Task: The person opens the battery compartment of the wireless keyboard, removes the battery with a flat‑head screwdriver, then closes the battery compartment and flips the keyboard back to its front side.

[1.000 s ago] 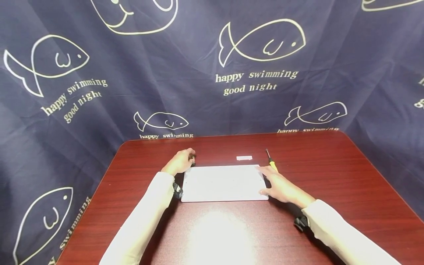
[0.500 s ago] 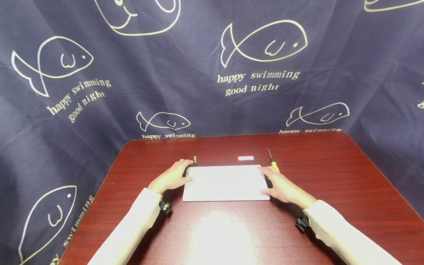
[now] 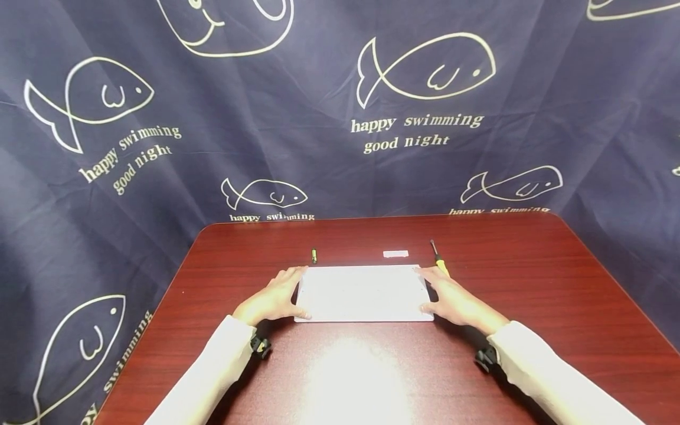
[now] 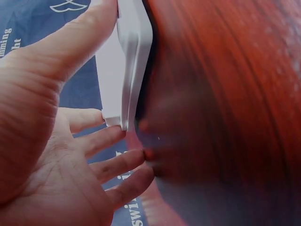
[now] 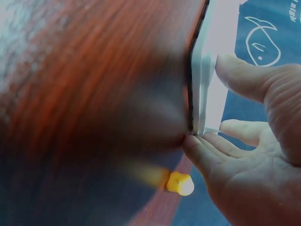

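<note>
A flat white keyboard [image 3: 366, 292] lies smooth back up on the table, small dark dots near its corners. My left hand [image 3: 272, 300] holds its left end, thumb at the near corner and fingers at the far one. In the left wrist view, the thumb lies along the white face, with some fingertips on the end edge and others spread past it. At the right end my right hand [image 3: 455, 300] grips the keyboard, thumb on its face and fingertips [image 5: 195, 146] against the edge. A small green battery [image 3: 314, 255] stands or lies beyond the far left corner; I cannot tell which.
A small white cover piece [image 3: 395, 254] lies behind the keyboard. By my right fingers is a yellow-handled screwdriver [image 3: 440, 260], its shaft pointing away. The reddish-brown table [image 3: 504, 236] ends at a dark blue curtain [image 3: 329, 88]. Bright glare covers the near middle.
My left hand has let go of the battery beyond the keyboard's far left corner, then come back toward me onto the keyboard's left end. The right hand has stayed at the right end.
</note>
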Demonstrator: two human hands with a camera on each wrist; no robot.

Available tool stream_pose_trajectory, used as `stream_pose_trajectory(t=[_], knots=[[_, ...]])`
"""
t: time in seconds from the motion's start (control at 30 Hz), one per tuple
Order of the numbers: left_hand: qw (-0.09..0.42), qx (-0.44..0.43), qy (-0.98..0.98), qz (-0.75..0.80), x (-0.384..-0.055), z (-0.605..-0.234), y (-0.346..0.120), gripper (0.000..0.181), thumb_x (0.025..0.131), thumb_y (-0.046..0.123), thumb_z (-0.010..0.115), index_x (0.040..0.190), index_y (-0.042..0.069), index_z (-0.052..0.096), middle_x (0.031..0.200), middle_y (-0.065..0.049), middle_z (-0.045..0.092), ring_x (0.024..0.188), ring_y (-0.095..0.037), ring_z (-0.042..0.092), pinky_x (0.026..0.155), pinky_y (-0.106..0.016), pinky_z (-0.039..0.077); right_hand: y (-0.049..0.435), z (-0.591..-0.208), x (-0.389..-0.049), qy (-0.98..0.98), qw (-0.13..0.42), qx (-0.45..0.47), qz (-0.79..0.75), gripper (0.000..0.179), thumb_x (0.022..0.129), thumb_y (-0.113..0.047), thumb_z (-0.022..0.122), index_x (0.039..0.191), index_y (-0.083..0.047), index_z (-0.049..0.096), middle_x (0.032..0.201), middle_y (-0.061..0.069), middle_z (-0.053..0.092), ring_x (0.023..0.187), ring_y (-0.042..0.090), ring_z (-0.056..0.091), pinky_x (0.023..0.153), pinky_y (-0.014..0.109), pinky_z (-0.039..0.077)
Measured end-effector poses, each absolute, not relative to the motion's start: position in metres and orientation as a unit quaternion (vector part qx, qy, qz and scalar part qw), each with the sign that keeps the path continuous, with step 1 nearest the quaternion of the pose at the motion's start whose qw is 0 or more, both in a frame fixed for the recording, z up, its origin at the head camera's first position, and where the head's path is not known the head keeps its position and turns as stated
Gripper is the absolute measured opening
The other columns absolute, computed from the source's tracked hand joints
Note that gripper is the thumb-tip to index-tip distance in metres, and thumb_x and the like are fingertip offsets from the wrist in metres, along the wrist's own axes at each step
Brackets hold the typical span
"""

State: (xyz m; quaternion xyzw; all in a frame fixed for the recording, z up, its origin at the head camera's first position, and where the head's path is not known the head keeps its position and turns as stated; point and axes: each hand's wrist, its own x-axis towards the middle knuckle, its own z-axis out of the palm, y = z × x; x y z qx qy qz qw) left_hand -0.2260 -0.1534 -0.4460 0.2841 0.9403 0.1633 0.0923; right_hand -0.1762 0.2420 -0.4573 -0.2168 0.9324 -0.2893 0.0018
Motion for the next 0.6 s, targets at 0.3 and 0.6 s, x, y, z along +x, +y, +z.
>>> stream_pose_trajectory(t=[0.3,0.6], knots=[[0.088,0.280,0.941,0.168,-0.226,-0.453,-0.158,0.114,0.062,0.052,0.083,0.147,0.003,0.027,0.144,-0.017,0.034,0.130,-0.038,0.032,0.102,-0.056,0.026,0.241,-0.456,-0.180,0.927,0.004,-0.220,-0.303,0.076,0.071,-0.006,0.080,0.136,0.007,0.042,0.127,0.024,0.046,0.105,0.036,0.057,0.089,0.047,0.045],[0.087,0.279,0.940,0.176,-0.225,-0.451,-0.157,0.112,0.062,0.053,0.083,0.147,0.004,0.028,0.144,-0.014,0.035,0.130,-0.034,0.032,0.101,-0.056,0.027,0.240,-0.447,-0.195,0.933,-0.012,-0.188,-0.306,0.052,0.080,-0.016,0.074,0.124,0.003,0.054,0.115,0.021,0.053,0.103,0.035,0.058,0.086,0.050,0.045]])
